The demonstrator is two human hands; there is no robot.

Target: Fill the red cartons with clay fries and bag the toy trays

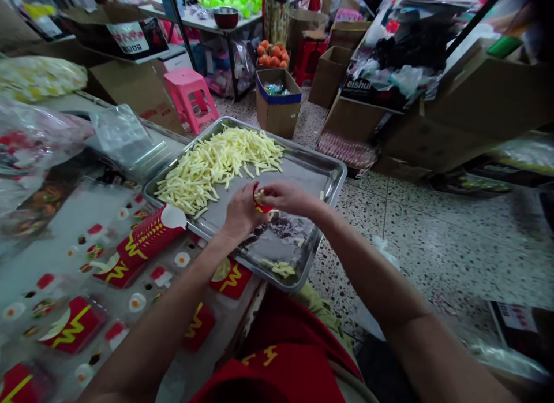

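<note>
My left hand (243, 211) is wrapped round a small red carton (263, 207) with yellow marks, above the metal tray (341, 171). At the carton's mouth, my right hand (288, 198) pinches pale yellow french fries (259, 194); they look like toy or model fries. A heap of the same fries (234, 155) covers the far left part of the tray. A few loose fries (281, 269) lie near its front edge. On the table left of the tray lies a nested stack of red cartons (149, 235) with yellow zigzag marks.
Clear plastic sheets over the table hold red carton pieces (78, 325) and small food-shaped pieces. A clear plastic box (123, 134) stands beyond them. Behind the tray are a pink stool (190, 94) and a cardboard box (278, 111) with a blue rim. More boxes (359, 114) line the right.
</note>
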